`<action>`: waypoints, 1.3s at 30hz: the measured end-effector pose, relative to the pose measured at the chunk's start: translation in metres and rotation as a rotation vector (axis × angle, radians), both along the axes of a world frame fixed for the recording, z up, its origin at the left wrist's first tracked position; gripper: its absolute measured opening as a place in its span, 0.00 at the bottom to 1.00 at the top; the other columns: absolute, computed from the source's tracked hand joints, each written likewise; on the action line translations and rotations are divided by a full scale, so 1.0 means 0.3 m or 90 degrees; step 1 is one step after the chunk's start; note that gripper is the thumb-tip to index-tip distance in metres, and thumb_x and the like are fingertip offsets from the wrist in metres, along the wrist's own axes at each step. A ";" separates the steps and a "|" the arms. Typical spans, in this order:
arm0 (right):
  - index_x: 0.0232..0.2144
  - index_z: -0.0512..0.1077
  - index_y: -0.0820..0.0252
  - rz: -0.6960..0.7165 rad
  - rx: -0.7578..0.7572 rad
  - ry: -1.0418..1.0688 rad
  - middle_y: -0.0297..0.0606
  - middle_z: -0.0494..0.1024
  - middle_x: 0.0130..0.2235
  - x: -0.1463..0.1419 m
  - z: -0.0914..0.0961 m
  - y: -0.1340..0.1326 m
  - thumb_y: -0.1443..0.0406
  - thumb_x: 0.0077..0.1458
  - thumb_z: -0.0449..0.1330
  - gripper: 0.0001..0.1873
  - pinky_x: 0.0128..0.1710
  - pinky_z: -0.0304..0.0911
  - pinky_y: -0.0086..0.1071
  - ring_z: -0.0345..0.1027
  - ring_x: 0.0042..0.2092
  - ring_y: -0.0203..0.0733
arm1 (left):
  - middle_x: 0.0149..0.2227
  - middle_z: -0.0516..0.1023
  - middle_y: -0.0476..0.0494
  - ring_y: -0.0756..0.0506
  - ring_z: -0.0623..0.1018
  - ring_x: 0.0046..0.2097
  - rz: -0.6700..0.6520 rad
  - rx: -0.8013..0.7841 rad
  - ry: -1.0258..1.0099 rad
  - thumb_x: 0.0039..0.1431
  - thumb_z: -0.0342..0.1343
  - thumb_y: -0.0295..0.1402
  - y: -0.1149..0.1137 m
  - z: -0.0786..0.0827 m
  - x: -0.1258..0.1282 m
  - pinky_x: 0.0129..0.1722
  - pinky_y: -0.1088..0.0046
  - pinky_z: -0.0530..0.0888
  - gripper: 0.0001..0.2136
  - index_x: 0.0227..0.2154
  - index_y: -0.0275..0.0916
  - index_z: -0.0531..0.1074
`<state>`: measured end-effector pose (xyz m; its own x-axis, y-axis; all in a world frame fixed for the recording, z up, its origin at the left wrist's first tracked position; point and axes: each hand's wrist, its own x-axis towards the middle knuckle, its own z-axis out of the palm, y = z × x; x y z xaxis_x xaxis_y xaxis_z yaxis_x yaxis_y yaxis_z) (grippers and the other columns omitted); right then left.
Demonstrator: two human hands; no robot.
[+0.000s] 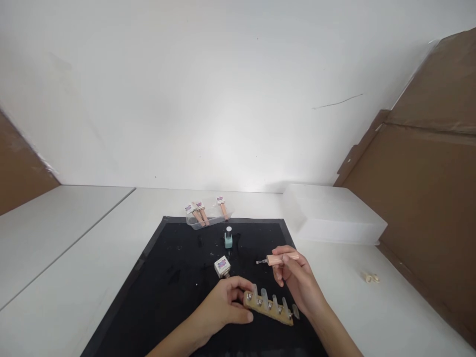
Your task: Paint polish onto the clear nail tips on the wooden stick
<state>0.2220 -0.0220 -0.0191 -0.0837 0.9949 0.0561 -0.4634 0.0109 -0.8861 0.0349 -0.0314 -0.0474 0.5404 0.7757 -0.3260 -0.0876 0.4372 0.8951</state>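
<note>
My right hand (293, 270) pinches the pink handle of a nail polish brush (277, 259), its dark bristle end pointing left above the black mat. Below it, my left hand (230, 302) grips the left end of a wooden nail tip stand (267, 310). Several clear nail tips rise from metal clips along the stand, and the one at the far right leans outward. Just beyond my left hand is a white-capped polish bottle (222, 266) with a coloured label, its lower part hidden. A small teal bottle (228, 240) stands farther back on the mat.
A clear plastic tray (201, 224) at the mat's back edge holds 3 pink-handled polish bottles. The black mat (159, 287) covers the middle of the white table. At the right sit a white translucent box (334, 218) and small beige pieces (370, 277). Cardboard (424, 198) borders the right side.
</note>
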 end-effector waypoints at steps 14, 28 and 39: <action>0.31 0.76 0.60 0.001 0.001 -0.001 0.31 0.67 0.20 0.002 -0.001 0.003 0.56 0.48 0.64 0.13 0.18 0.55 0.24 0.58 0.21 0.31 | 0.28 0.73 0.48 0.52 0.69 0.29 0.079 -0.042 -0.034 0.33 0.68 0.31 -0.016 -0.022 0.027 0.29 0.75 0.67 0.19 0.32 0.34 0.72; 0.30 0.76 0.61 -0.001 -0.005 0.000 0.31 0.66 0.19 -0.001 0.005 0.002 0.57 0.48 0.64 0.13 0.18 0.54 0.25 0.57 0.21 0.32 | 0.35 0.74 0.46 0.47 0.76 0.36 0.048 -0.062 -0.004 0.37 0.66 0.41 -0.022 0.020 0.014 0.41 0.68 0.70 0.24 0.40 0.38 0.70; 0.30 0.76 0.61 -0.005 -0.009 0.000 0.31 0.66 0.19 -0.002 0.011 -0.003 0.57 0.47 0.64 0.12 0.18 0.54 0.25 0.57 0.21 0.32 | 0.27 0.72 0.52 0.52 0.70 0.30 0.052 -0.003 -0.036 0.33 0.68 0.34 -0.021 -0.019 0.036 0.34 0.74 0.65 0.18 0.30 0.36 0.70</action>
